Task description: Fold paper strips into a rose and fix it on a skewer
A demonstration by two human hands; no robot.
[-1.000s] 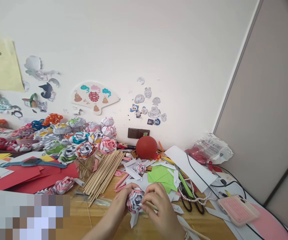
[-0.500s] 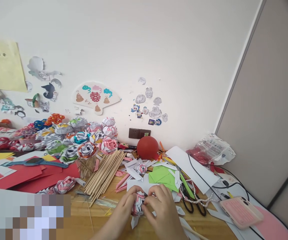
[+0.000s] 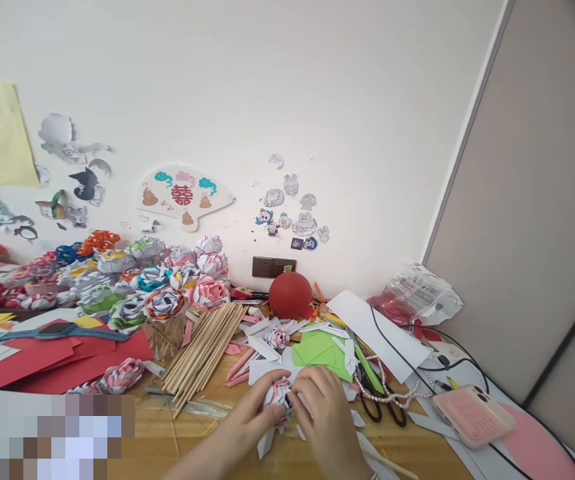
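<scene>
At the bottom centre, both my hands close around a pink-and-white paper rose just above the wooden table. My left hand cups its left side with fingers curled. My right hand pinches its right side from above. A white paper tail hangs below the rose. A thin wooden stick runs out from under my right hand toward the lower right.
A fan of wooden skewers lies left of my hands. Many paper roses pile up by the wall. Green paper, black scissors, a bead string, a red ball, a pink phone and red sheets surround the work spot.
My hands have closed tighter over the rose, covering more of it. They sit a little lower and more together than a second ago. The view has shifted slightly.
</scene>
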